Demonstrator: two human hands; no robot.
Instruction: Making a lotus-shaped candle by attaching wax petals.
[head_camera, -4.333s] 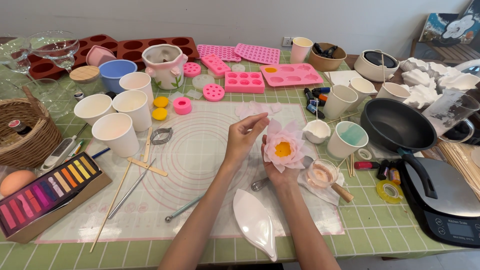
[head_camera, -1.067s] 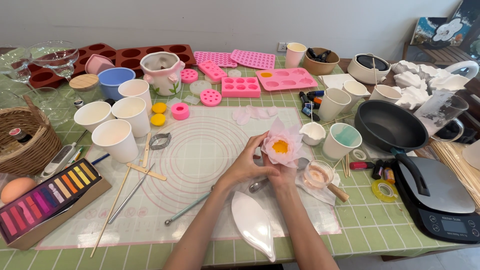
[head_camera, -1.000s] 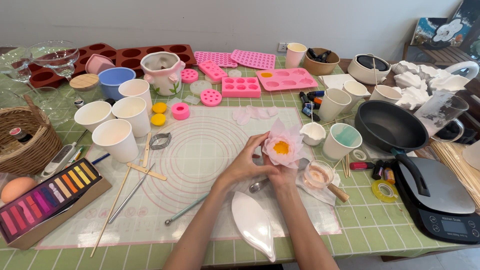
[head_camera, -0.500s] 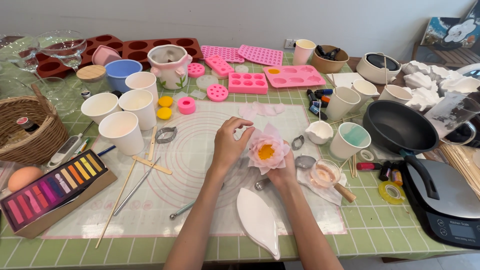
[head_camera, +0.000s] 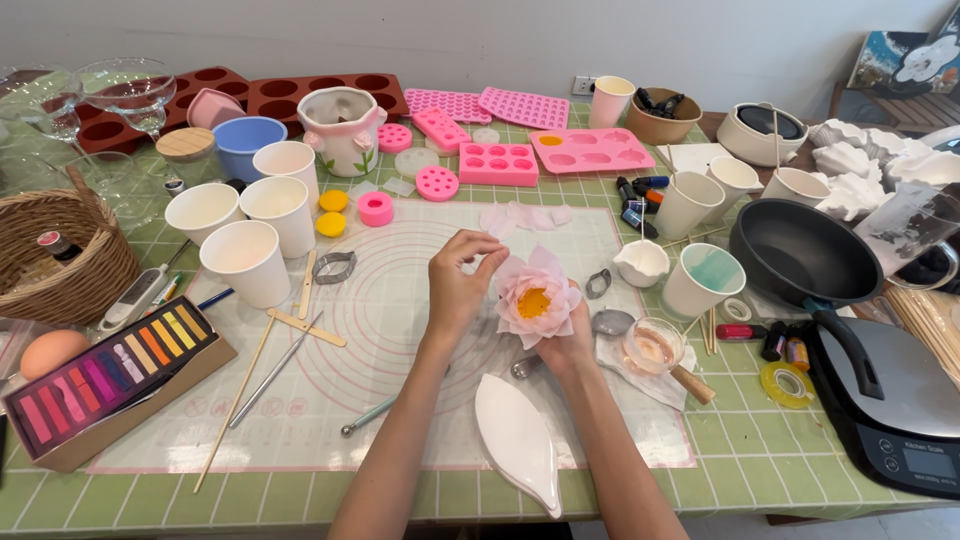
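Cupping the pale pink wax lotus flower with a yellow centre (head_camera: 536, 300) from below, my right hand (head_camera: 568, 345) grips it above the white circle-printed silicone mat (head_camera: 330, 400) — my left hand (head_camera: 462, 285) pinches a petal edge, fingers curled. Beyond the mat — green checked tablecloth (head_camera: 760, 460).

Far to the right of my right hand (head_camera: 565, 345), at the table's near corner, I see a small dark screen (head_camera: 921, 462) set in the black front of the cooker (head_camera: 890, 400). Well left of my left hand (head_camera: 462, 285) lies a long brown box (head_camera: 115, 385) holding a row of colour blocks, red through yellow to purple. Further left, a small bottle (head_camera: 55, 247) in the basket (head_camera: 60, 265) carries a pale label.
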